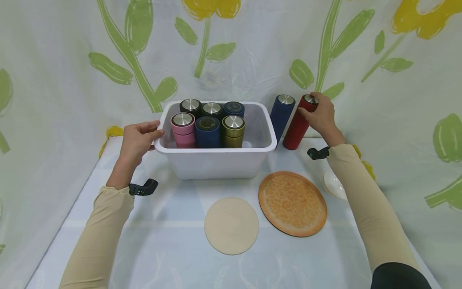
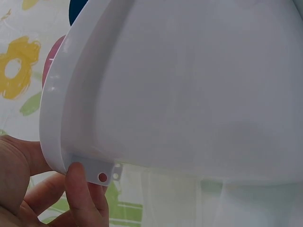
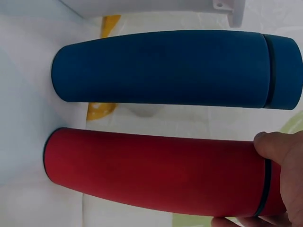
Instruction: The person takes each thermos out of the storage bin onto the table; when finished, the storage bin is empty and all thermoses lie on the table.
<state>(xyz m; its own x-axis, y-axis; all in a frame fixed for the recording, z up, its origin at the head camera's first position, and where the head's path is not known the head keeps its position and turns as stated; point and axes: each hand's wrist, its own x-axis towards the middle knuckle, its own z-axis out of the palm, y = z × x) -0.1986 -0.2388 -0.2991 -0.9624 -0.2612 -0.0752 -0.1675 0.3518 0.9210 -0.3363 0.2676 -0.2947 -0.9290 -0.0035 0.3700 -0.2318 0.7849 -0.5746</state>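
A white plastic tub (image 1: 216, 163) stands at the back of the table with several thermos bottles upright inside, among them a pink one (image 1: 183, 134) and a gold one (image 1: 233, 136). My left hand (image 1: 138, 140) grips the tub's left rim; the left wrist view shows the thumb and fingers around its handle tab (image 2: 94, 172). To the right of the tub my right hand (image 1: 321, 116) holds a red thermos bottle (image 3: 156, 172) around its lid end. Beside it, closer to the tub, a tall blue thermos bottle (image 3: 165, 68) stands upright.
A round pale board (image 1: 232, 225) lies at the front middle of the table. Right of it is a brown round mat (image 1: 293, 204) with a crust-like pattern. A white bowl (image 1: 333, 184) sits partly behind my right forearm. Flowered sheeting (image 1: 252, 52) hangs behind the tub.
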